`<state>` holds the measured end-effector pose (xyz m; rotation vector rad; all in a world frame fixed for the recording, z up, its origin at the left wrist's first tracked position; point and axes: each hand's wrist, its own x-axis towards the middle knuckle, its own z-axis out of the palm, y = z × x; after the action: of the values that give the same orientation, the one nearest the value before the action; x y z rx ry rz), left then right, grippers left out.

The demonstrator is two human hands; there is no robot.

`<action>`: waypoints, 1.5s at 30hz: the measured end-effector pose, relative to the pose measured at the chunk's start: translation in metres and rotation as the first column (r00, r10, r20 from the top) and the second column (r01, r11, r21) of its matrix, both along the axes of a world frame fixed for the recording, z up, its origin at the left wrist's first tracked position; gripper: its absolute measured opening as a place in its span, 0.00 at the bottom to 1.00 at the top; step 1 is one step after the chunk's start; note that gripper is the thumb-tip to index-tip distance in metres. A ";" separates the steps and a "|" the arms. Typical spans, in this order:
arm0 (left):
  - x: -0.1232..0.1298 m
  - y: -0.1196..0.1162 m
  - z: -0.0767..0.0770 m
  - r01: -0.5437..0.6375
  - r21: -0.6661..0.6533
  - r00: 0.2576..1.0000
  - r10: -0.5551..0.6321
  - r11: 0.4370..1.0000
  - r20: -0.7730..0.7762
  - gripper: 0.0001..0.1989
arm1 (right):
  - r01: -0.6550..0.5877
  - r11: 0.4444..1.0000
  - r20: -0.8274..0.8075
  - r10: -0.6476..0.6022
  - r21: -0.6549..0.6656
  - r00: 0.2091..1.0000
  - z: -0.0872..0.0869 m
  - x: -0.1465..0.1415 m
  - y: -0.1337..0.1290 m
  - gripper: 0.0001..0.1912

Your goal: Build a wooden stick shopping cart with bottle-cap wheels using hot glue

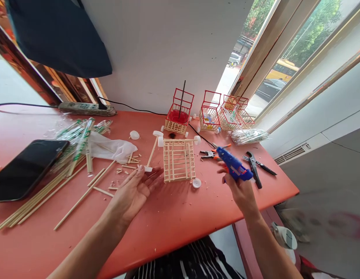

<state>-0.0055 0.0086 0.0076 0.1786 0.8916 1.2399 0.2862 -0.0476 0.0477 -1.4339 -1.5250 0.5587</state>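
My left hand (137, 193) pinches a white cap at the lower end of a thin wooden stick (152, 152); another white cap (158, 133) sits on the stick's upper end. My right hand (238, 188) grips a blue glue gun (234, 164), its nozzle pointing up and left. Between the hands, a lattice frame of wooden sticks (179, 160) rests on the red table (168, 224). White round caps (197, 140) are at its two far corners. A separate white cap (196, 183) lies by its near right corner.
Red-topped stick carts (179, 112) stand at the back. Pliers (208, 154) and black-handled cutters (257, 170) lie to the right. On the left are a black phone (29, 168), long sticks (40, 197), wrapped sticks (81, 141) and a power strip (87, 108).
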 end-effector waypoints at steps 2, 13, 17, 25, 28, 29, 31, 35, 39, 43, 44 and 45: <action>0.002 -0.002 0.001 -0.004 -0.014 1.000 0.004 1.000 0.004 0.12 | -0.101 0.992 -0.009 0.101 -0.070 0.995 -0.001 -0.013 -0.015 0.14; -0.024 0.011 0.009 -0.258 0.132 0.964 0.264 0.957 -0.033 0.07 | -0.140 0.986 0.150 0.153 -0.088 0.977 -0.019 -0.048 -0.054 0.12; -0.028 0.011 0.011 -0.259 0.132 0.964 0.265 0.957 -0.029 0.09 | -0.117 0.992 0.255 0.123 -0.039 0.959 -0.022 -0.054 -0.055 0.09; -0.027 0.009 0.011 -0.249 0.141 0.965 0.258 0.958 -0.048 0.11 | -0.082 0.997 0.297 0.079 -0.002 0.952 -0.035 -0.062 -0.056 0.07; -0.027 0.009 0.012 -0.246 0.146 0.965 0.256 0.958 -0.060 0.11 | -0.084 0.996 0.304 0.077 0.011 0.950 -0.037 -0.065 -0.055 0.07; -0.026 0.010 0.012 -0.245 0.147 0.965 0.256 0.958 -0.062 0.11 | -0.084 0.996 0.313 0.075 0.014 0.947 -0.037 -0.065 -0.055 0.07; -0.027 0.010 0.012 -0.245 0.151 0.965 0.257 0.958 -0.061 0.11 | -0.079 0.997 0.336 0.067 0.021 0.940 -0.037 -0.066 -0.055 0.08; -0.028 0.009 0.011 -0.249 0.162 0.965 0.258 0.955 -0.037 0.11 | -0.067 0.997 0.362 0.046 0.045 0.931 -0.038 -0.066 -0.054 0.09; -0.027 0.009 0.011 -0.259 0.153 0.964 0.266 0.954 -0.021 0.09 | -0.052 0.997 0.383 0.027 0.054 0.923 -0.040 -0.067 -0.054 0.09; -0.027 0.009 0.011 -0.258 0.166 0.964 0.264 0.952 -0.019 0.09 | -0.061 0.998 0.384 0.043 0.035 0.922 -0.042 -0.066 -0.055 0.08; -0.027 0.009 0.011 -0.255 0.171 0.965 0.263 0.952 -0.023 0.10 | -0.067 0.997 0.382 0.049 0.033 0.923 -0.041 -0.066 -0.055 0.08; -0.027 0.009 0.010 -0.252 0.176 0.965 0.261 0.952 -0.027 0.10 | -0.071 0.997 0.381 0.053 0.035 0.923 -0.041 -0.066 -0.055 0.08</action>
<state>-0.0329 0.0175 0.0180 0.2364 0.8699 1.5626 0.2202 -0.1025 0.0068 -1.5220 -1.8801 0.2851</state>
